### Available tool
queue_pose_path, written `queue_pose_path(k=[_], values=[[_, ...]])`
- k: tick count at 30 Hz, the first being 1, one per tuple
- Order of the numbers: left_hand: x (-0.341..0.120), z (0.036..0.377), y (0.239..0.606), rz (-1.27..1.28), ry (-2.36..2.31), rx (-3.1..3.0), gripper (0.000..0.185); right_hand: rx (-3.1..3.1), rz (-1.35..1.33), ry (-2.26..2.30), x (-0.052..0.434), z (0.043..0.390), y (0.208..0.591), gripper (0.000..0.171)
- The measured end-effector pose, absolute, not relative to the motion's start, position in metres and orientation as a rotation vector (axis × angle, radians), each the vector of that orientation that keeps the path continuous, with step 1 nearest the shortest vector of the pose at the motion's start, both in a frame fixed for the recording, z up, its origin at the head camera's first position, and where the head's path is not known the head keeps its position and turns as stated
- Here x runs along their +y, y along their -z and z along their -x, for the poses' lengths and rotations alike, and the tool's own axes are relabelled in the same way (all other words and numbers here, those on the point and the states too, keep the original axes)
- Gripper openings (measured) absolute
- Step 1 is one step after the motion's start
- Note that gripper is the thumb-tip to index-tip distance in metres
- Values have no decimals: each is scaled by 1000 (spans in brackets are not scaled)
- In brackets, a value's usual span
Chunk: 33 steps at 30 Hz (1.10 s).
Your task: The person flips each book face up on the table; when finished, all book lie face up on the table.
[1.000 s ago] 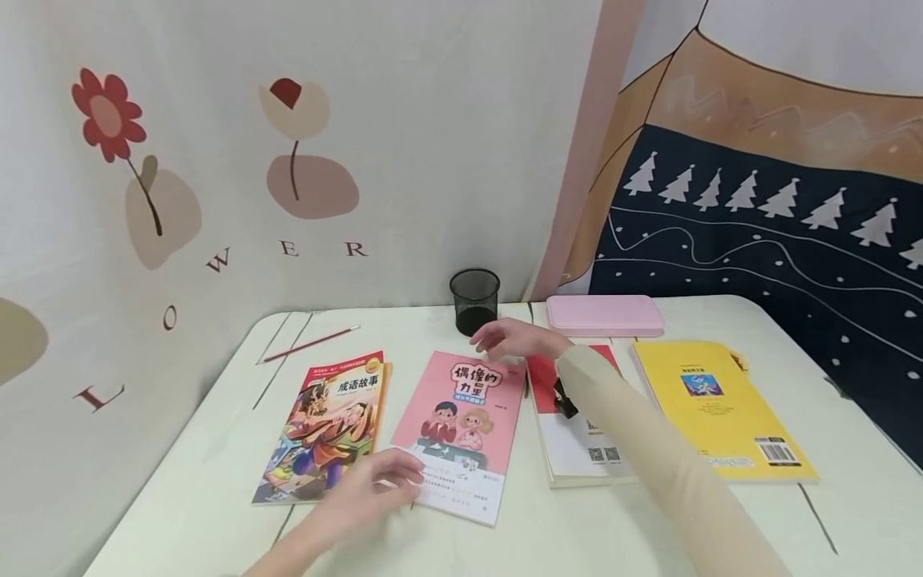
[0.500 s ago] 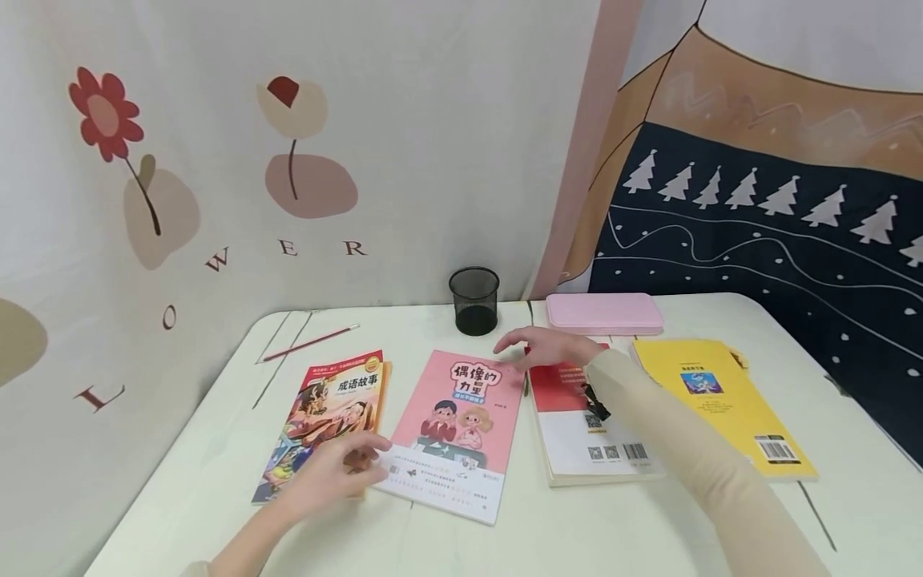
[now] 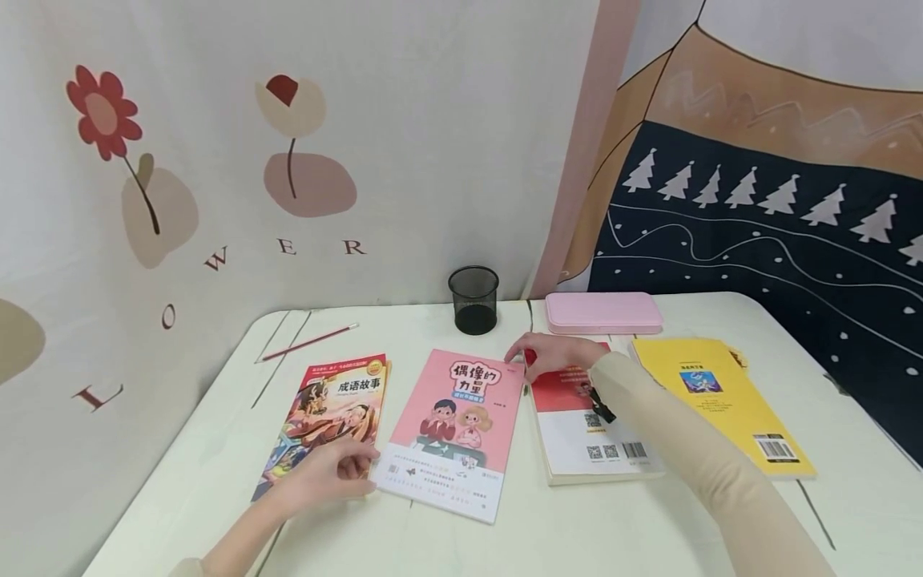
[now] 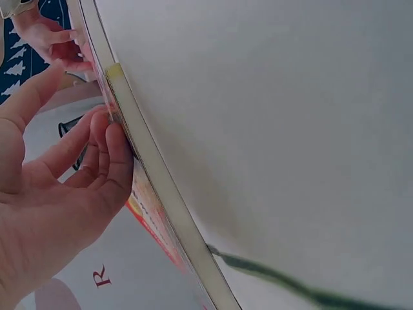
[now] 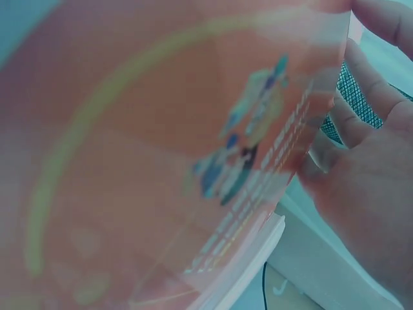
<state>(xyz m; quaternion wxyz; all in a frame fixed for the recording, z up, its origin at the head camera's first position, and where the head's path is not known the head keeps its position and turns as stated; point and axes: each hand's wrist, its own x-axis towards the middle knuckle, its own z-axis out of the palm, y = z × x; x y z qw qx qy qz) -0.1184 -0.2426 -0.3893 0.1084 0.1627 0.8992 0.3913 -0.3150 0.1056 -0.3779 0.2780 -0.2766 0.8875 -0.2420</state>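
Flanking one pink book (image 3: 454,433) are two hands (image 3: 324,473) (image 3: 558,353) and three other books (image 3: 333,405) (image 3: 571,441) (image 3: 728,413).

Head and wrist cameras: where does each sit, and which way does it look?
Head: sits there, faces forward and down at the table; left hand, right hand, sleeves show.
Left wrist: sits there, faces a book edge; both hands show.
Right wrist: sits there, faces a reddish cover; right hand shows.
Head and right wrist share the mesh cup.
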Motion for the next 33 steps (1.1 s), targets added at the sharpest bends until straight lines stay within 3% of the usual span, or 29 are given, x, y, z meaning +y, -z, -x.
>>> queue_pose_path(k=[13,28,33], values=[[-246,124,399,-550,-1069,2653,29,2448,660,584,91,315,378,39],[-244,124,399,-540,-1013,2704,29,2486,657,570,84,312,377,32],[-244,124,399,-532,-1025,2699,29,2450,660,539,87,315,376,40]])
